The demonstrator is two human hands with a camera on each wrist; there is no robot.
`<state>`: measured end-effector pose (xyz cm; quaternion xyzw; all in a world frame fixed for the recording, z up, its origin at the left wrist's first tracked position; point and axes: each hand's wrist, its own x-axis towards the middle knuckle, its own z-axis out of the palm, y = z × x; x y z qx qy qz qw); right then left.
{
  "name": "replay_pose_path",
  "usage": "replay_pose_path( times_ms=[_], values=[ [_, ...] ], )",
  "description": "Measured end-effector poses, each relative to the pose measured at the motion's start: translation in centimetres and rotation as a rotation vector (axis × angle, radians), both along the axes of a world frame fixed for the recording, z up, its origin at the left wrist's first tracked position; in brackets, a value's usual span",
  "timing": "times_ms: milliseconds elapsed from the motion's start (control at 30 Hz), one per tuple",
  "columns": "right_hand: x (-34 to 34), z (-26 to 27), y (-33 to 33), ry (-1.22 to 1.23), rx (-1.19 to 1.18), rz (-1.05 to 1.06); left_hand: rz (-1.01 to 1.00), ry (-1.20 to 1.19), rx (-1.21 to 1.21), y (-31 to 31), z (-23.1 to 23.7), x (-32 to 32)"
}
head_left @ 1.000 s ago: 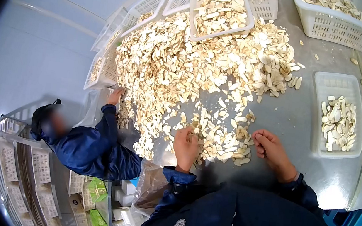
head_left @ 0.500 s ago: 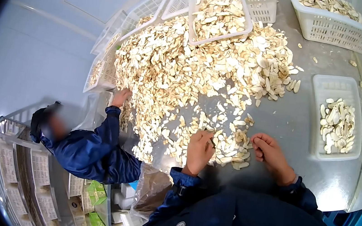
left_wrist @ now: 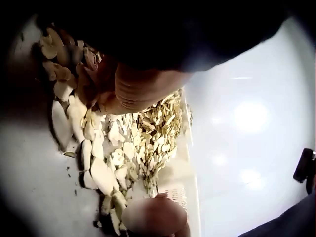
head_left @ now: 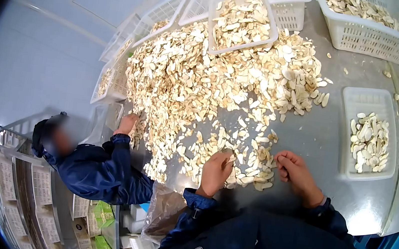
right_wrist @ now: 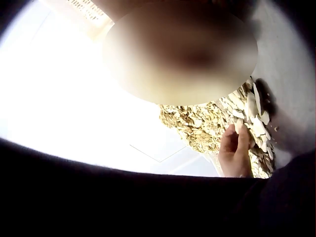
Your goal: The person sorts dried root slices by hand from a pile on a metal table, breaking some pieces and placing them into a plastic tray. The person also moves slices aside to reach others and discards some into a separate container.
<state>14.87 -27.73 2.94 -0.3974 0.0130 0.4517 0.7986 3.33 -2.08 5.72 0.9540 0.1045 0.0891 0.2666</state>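
Observation:
Pale dried mushroom slices [head_left: 170, 78] form a large heap across the grey table, thinning into a loose patch near my hands. At the left of this patch my left hand [head_left: 215, 173] is bent over the slices; in the right wrist view its thumb and forefinger pinch a pale slice [right_wrist: 239, 124]. My right hand [head_left: 299, 174] hovers by the patch's right edge, fingers curled and thumb tip near the forefinger; I cannot tell whether something small is between them. In the left wrist view the left hand [left_wrist: 143, 89] is close over the slices.
To the right a shallow white tray [head_left: 375, 94] holds a small pile of slices. Another tray [head_left: 239, 49] of slices sits on the heap, before several white baskets. A large basket [head_left: 371, 44] stands at the back right. At the left another person [head_left: 103, 169] reaches to the heap.
My left hand moved right over the loose slices, then slightly back left. My right hand stays almost in place. The other person's hand shifted along the heap's edge.

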Motion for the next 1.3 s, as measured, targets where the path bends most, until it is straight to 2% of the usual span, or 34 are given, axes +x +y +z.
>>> replay_pose_path(
  times_ms=[100, 133, 233, 333, 433, 600, 633, 733, 833, 933, 1033, 1167, 1233, 1300],
  values=[
    [0.0, -0.2, 0.0, -0.013, -0.004, -0.004, 0.175, 0.029, -0.457, 0.4, -1.6, -0.9],
    [-0.1, -0.3, 0.0, -0.019, -0.007, -0.004, 0.165, 0.008, -0.662, 0.4, -1.9, -0.9],
    [-0.1, -0.6, 0.0, -0.024, -0.005, 0.054, 0.163, -0.003, -0.885, 0.1, -1.6, -0.8],
    [-0.2, -0.1, 0.2, -0.003, -0.006, 0.156, 0.149, 0.026, -0.981, -1.2, -0.8, -0.1],
    [-0.4, 0.3, 0.2, -0.113, -0.051, 0.207, 0.044, 0.092, -0.923, -2.9, 0.3, 0.8],
    [-0.5, 1.4, 0.2, -0.219, -0.193, 0.206, -0.003, 0.132, -0.945, -6.2, 0.8, 1.7],
    [-0.5, 1.6, 0.1, -0.265, -0.239, 0.202, -0.038, 0.127, -0.856, -6.5, 1.0, 1.9],
    [-0.4, 0.7, 0.0, -0.199, -0.127, 0.157, -0.117, 0.101, -0.566, -7.9, 3.5, 3.0],
    [-0.5, 0.5, 0.1, -0.188, -0.124, 0.175, -0.207, -0.022, -0.344, -8.2, 4.3, 3.1],
    [-0.6, -0.2, 0.3, -0.305, -0.208, 0.205, -0.367, -0.125, -0.203, -7.5, 4.3, 3.1],
    [-0.6, 0.3, 0.2, -0.328, -0.223, 0.210, -0.241, -0.068, -0.305, -7.8, 6.2, 2.9],
    [-0.9, -0.3, 0.4, -0.399, -0.296, 0.059, -0.005, -0.118, -0.241, -2.4, 3.4, 1.6],
    [-0.8, 0.0, 0.7, -0.502, -0.327, -0.019, 0.027, -0.122, -0.211, -0.7, 2.7, 1.3],
    [-0.6, 0.2, 0.5, -0.364, -0.303, 0.022, 0.052, -0.114, -0.131, 0.5, 2.5, 1.1]
  ],
)
